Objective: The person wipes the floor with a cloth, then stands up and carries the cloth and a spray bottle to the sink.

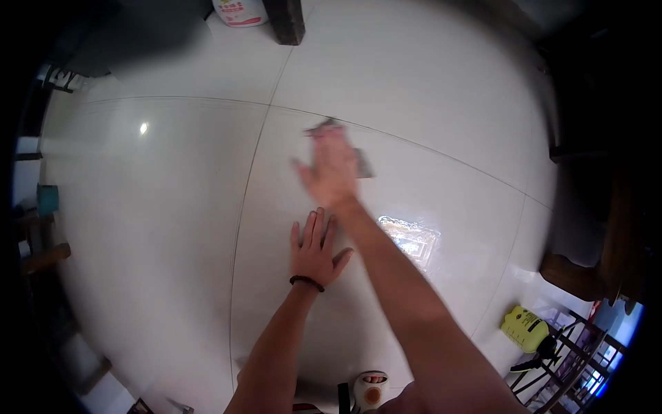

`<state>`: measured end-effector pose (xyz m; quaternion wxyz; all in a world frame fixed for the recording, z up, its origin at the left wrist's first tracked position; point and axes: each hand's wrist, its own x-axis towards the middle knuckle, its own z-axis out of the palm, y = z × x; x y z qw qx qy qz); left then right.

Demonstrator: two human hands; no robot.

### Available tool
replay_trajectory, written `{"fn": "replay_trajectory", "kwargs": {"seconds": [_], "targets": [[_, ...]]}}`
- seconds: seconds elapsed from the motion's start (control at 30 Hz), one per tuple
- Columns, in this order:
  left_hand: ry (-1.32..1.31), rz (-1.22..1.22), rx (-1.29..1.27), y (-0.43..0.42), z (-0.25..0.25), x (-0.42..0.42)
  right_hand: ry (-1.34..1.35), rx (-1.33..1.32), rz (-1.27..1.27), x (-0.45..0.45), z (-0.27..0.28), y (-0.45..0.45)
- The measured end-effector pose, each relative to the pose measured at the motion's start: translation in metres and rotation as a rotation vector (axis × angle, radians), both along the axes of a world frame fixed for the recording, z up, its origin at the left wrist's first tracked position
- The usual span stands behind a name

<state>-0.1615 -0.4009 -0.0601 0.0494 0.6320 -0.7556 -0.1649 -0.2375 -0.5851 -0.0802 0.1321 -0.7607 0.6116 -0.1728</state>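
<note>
My left hand (317,248) lies flat on the pale tiled floor (179,228), open with its fingers spread. A dark bracelet (307,282) circles that wrist. Farther forward, my right hand (334,162) is smeared by motion and holds a grey cloth (365,163) against the floor under its palm. Only the cloth's edges show, at the fingertips and beside the hand; the rest is hidden. A dark joint between tiles runs just beyond the fingertips.
A yellow-green pump sprayer (525,330) stands at lower right beside a dark metal rack (586,355). A white bottle (240,12) and a dark furniture leg (285,21) are at the top. Wooden furniture (572,276) borders the right. My shoe (372,391) shows below.
</note>
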Motion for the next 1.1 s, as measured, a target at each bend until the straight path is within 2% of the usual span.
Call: {"fn": "replay_trajectory", "kwargs": {"seconds": [0.03, 0.1, 0.27, 0.33, 0.37, 0.43, 0.5, 0.63, 0.8, 0.87, 0.93, 1.0, 1.1], "targets": [[-0.004, -0.004, -0.026, -0.001, 0.0, 0.0, 0.039, 0.035, 0.006, -0.038, 0.005, -0.004], [0.008, -0.007, -0.032, 0.0, 0.004, 0.001, 0.125, -0.061, -0.082, -0.112, 0.005, 0.008], [0.096, -0.016, -0.051, -0.002, 0.007, 0.01, 0.259, 0.2, -0.429, -0.256, 0.007, 0.076], [0.297, -0.056, -0.009, 0.009, -0.004, 0.032, 0.286, 0.228, -0.463, -0.289, -0.007, 0.093], [0.289, -0.05, -0.012, 0.016, -0.002, 0.049, 0.288, 0.22, -0.501, -0.283, -0.008, 0.088], [0.022, 0.075, -0.042, 0.031, 0.007, 0.075, 0.298, 0.233, -0.543, -0.264, -0.008, 0.086], [0.019, 0.069, -0.039, 0.019, 0.008, 0.072, 0.316, 0.185, -0.706, -0.229, -0.012, 0.068], [0.013, 0.084, 0.0, 0.026, 0.006, 0.079, 0.243, 0.155, -0.502, -0.124, -0.013, 0.032], [-0.006, 0.078, -0.018, 0.031, -0.002, 0.079, 0.133, 0.246, -0.086, 0.032, 0.021, -0.006], [-0.023, 0.074, -0.025, 0.03, -0.003, 0.083, 0.1, 0.217, 0.067, 0.08, 0.012, -0.014], [0.008, 0.089, 0.003, 0.03, 0.001, 0.081, 0.076, 0.221, 0.113, 0.115, 0.017, -0.02], [-0.04, 0.079, 0.025, 0.032, -0.003, 0.081, -0.1, 0.407, 0.275, 0.136, 0.028, -0.026], [-0.039, 0.075, 0.01, 0.032, -0.007, 0.08, -0.048, 0.282, 0.258, 0.115, 0.009, -0.025]]}}
